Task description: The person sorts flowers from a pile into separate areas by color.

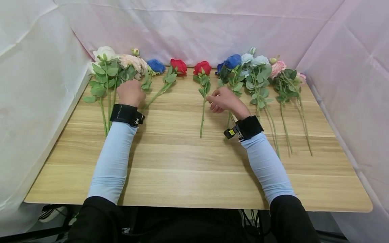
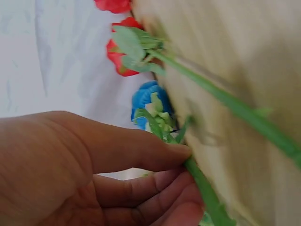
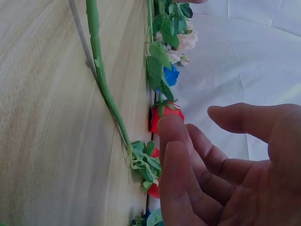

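At the left, my left hand (image 1: 130, 92) pinches a green stem (image 2: 202, 188) between thumb and fingers, just below some leaves. A blue rose (image 2: 148, 99) shows directly beyond those leaves, with its bloom at the back of the table. Beside it lies a red rose (image 1: 178, 66), its stem slanting toward the left hand. My right hand (image 1: 226, 101) hovers near the stem of another red rose (image 1: 202, 68) in the middle. Its thumb stands apart from its loosely bent fingers, and nothing is between them in the right wrist view.
White and peach flowers (image 1: 133, 63) lie at the left. On the right are blue roses (image 1: 232, 61), pale blue flowers (image 1: 259, 60) and pink flowers (image 1: 278, 68), stems toward me. A wooden table (image 1: 188, 179) bears them all, with white cloth (image 1: 194, 30) behind and at both sides.
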Available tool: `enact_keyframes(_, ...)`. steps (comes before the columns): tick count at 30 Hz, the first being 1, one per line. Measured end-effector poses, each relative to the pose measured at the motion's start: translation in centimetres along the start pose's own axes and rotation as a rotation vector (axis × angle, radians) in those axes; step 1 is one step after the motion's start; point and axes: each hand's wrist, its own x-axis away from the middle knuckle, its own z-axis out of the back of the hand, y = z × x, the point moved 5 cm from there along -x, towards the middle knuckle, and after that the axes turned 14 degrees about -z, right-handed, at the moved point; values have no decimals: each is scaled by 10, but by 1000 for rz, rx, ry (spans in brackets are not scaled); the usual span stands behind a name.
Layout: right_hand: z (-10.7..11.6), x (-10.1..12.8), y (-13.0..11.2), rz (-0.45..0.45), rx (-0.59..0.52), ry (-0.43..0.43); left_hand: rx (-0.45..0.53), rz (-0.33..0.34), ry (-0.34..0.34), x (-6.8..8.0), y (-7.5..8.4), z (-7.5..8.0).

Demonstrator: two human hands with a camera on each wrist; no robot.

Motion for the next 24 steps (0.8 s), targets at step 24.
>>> enact_keyframes(24, 10, 17, -12, 46, -45, 1, 131, -227, 350, 44, 51, 69)
